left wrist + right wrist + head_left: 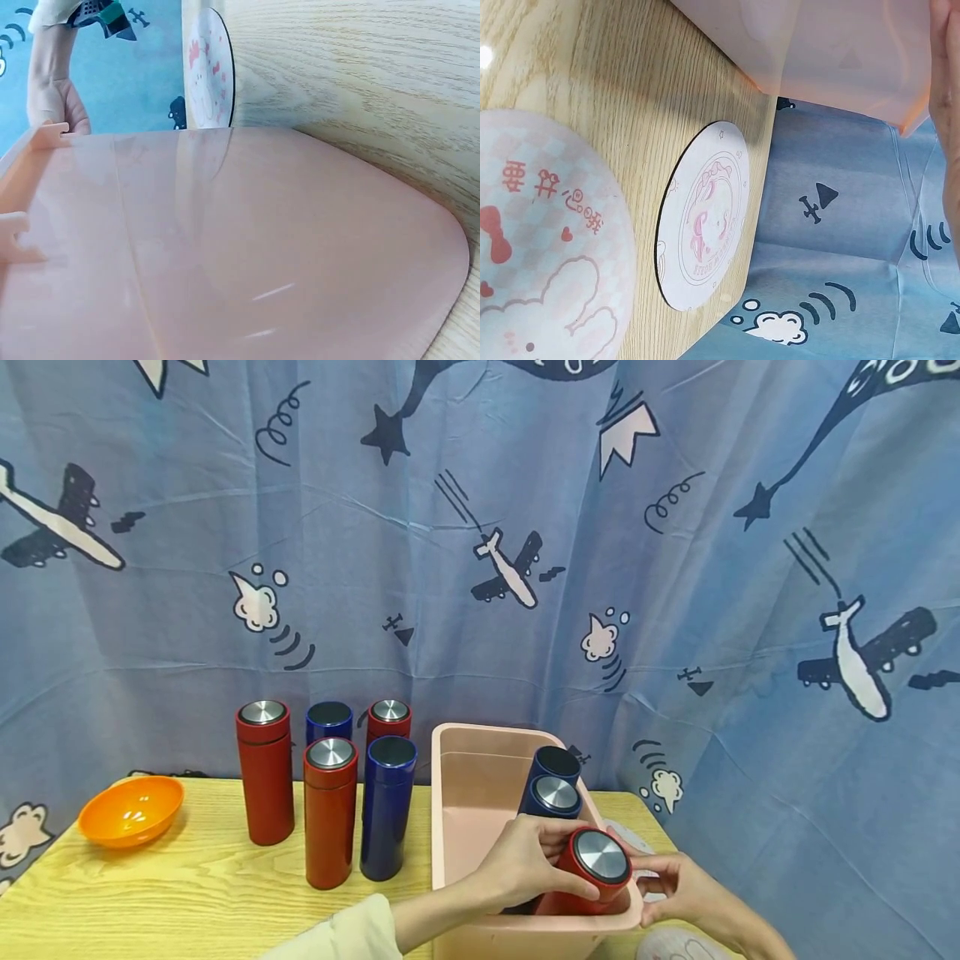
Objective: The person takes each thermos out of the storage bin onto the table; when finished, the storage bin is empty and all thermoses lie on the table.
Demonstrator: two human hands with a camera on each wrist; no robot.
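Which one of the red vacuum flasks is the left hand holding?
The red vacuum flask inside the pink bin; the three other red ones stand outside it, unheld.

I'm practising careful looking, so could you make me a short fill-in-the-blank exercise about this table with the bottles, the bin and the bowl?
1. The left hand grips a bottle whose body is coloured ____.
2. On the table, outside the bin, the number of bottles standing is ____.
3. The bowl on the table is coloured ____.
4. In the head view, the bowl is on the ____ side of the bin.

Missing words: red; five; orange; left.
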